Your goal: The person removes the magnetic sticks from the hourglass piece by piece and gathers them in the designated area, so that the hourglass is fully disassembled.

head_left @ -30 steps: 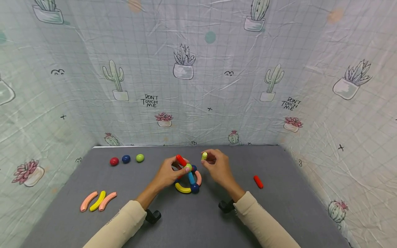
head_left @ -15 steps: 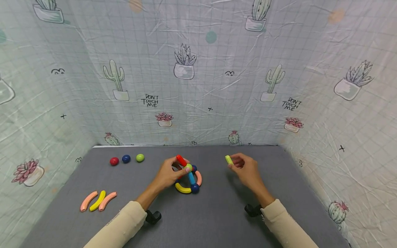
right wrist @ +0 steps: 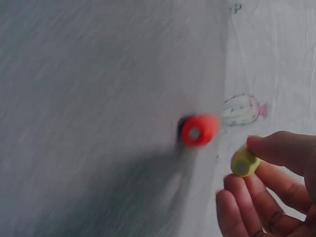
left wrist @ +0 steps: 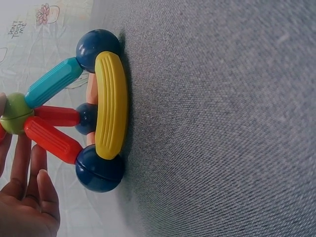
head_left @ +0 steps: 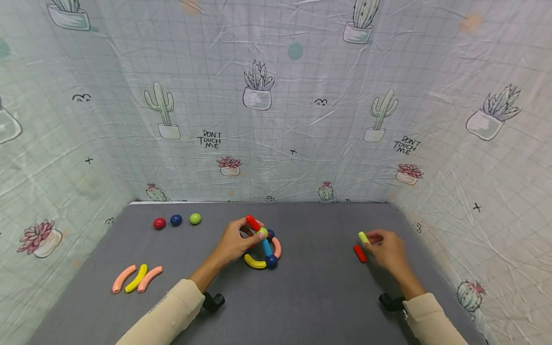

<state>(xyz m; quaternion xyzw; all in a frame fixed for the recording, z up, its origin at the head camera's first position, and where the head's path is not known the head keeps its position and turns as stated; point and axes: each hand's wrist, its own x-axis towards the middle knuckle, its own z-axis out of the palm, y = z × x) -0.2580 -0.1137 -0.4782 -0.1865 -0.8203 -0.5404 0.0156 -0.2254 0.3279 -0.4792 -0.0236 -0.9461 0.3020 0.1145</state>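
My left hand (head_left: 235, 240) pinches the green ball (left wrist: 17, 112) at the top of a pyramid of magnetic rods and balls. A red rod (head_left: 252, 222) sticks up from that ball. Below it, a light-blue rod (left wrist: 54, 82) and red rods (left wrist: 53, 139) slope down to dark blue balls (left wrist: 100, 168). A curved yellow rod (left wrist: 111, 105) and a curved pink rod (head_left: 276, 247) join the base balls on the table. Off to the right, my right hand (head_left: 387, 249) holds a short yellow-green rod (right wrist: 245, 161) between thumb and fingers, just above a loose red rod (head_left: 360, 254).
A red ball (head_left: 159, 223), a dark blue ball (head_left: 176, 220) and a green ball (head_left: 195, 218) lie at the back left of the grey table (head_left: 310, 297). Nearer on the left are two pink curved rods (head_left: 123, 279) with a yellow curved rod (head_left: 136, 278) between them. Patterned cloth (head_left: 276, 129) walls the table.
My right hand has moved right with the yellow-green rod, away from the pyramid to beside the loose red rod. My left hand stays on the green ball.
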